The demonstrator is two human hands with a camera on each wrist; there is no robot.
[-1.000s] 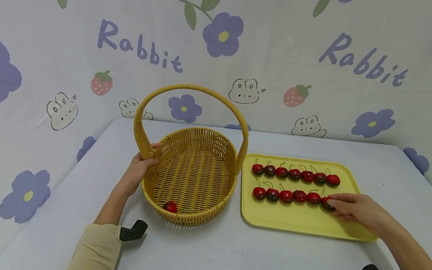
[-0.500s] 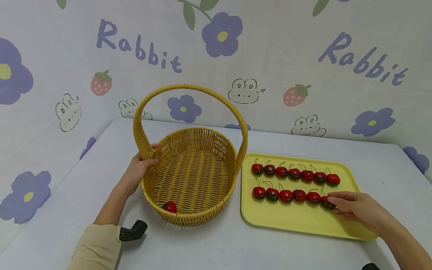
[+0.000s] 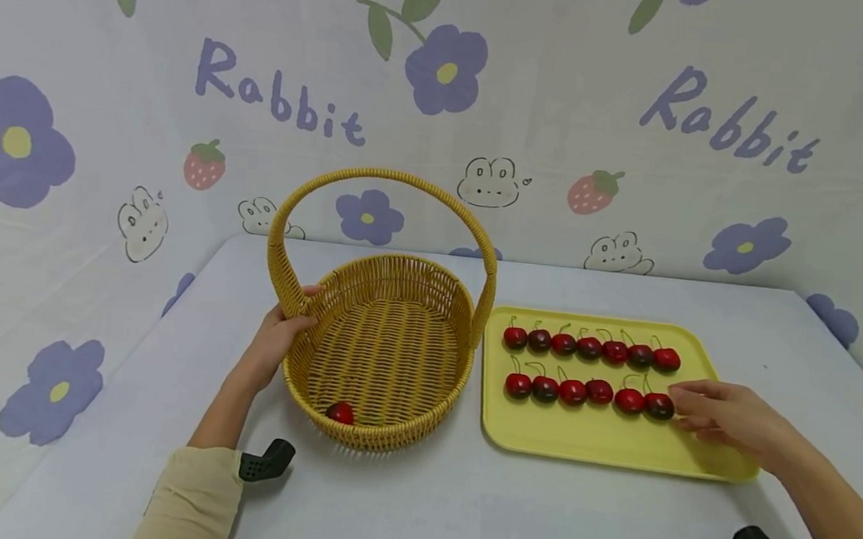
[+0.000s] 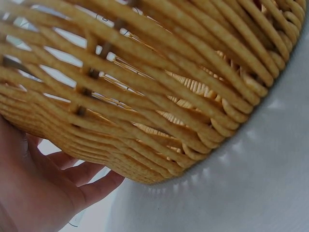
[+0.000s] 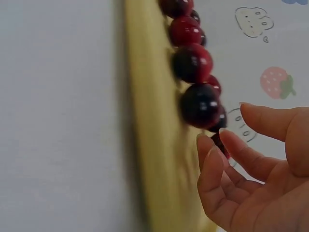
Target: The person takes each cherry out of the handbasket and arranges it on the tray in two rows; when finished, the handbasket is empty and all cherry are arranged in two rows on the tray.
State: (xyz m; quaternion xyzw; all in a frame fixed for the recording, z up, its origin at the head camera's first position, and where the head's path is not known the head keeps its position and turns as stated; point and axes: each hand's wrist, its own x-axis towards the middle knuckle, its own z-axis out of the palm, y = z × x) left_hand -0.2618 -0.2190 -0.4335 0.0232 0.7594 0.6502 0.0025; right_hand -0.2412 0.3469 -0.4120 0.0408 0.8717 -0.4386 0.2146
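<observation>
A yellow wicker basket (image 3: pixel 380 358) with a tall arched handle stands left of centre. My left hand (image 3: pixel 276 342) grips its left side where the handle meets the rim; in the left wrist view the fingers (image 4: pixel 99 188) reach behind the weave. One dark red cherry (image 3: pixel 340 413) lies inside, near the front wall. Two rows of stemmed cherries lie on a yellow tray (image 3: pixel 577 442). My right hand (image 3: pixel 730 411) is just right of the end cherry (image 3: pixel 659 406) of the front row. Thumb and fingers are parted in the right wrist view, with nothing between them.
The back row of cherries (image 3: pixel 589 348) runs along the tray's far side. A white cloth covers the table (image 3: pixel 415 510). Behind it hangs a printed fabric backdrop (image 3: pixel 550 77). Black wrist devices (image 3: pixel 268 462) sit at both sleeves.
My right hand has let go of the end cherry and drawn slightly right. The front row's last two cherries sit a little further right, with a small gap before them. The left hand stays put.
</observation>
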